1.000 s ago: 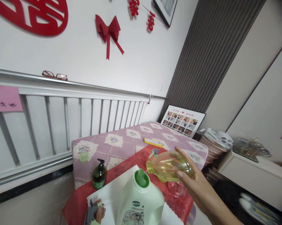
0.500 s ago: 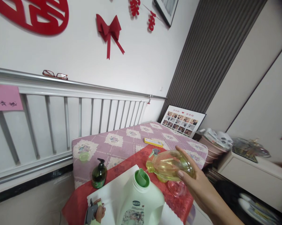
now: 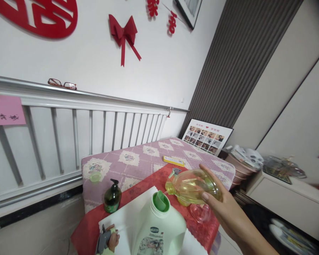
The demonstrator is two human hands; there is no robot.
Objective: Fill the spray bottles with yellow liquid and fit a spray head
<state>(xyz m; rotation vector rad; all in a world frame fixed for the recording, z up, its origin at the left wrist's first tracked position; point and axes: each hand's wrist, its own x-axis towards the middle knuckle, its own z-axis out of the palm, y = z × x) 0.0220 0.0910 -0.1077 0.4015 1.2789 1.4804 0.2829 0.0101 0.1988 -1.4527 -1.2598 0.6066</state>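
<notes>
My right hand (image 3: 223, 209) is wrapped round a transparent yellow bottle (image 3: 192, 186), tipped nearly level with its neck to the left. A thin stream runs from its mouth into the open top of a large pale green detergent jug (image 3: 159, 226), which stands upright below. Inside the jug's neck shows a darker green spout (image 3: 161, 201). At the lower left, my left hand (image 3: 113, 241) is closed on a grey spray head (image 3: 104, 239) with a pale green part. The lower end of what it holds is out of frame.
A dark green pump bottle (image 3: 112, 198) stands left of the jug on the red cloth (image 3: 87, 226). Behind lie a pale green cap (image 3: 95, 177) and a yellow-edged box (image 3: 173, 161). Near the yellow bottle are another spray head (image 3: 175, 171) and a clear pinkish dish (image 3: 200, 212).
Almost nothing differs. The yellow bottle stays tipped over the jug's mouth with liquid running, and both hands keep their hold.
</notes>
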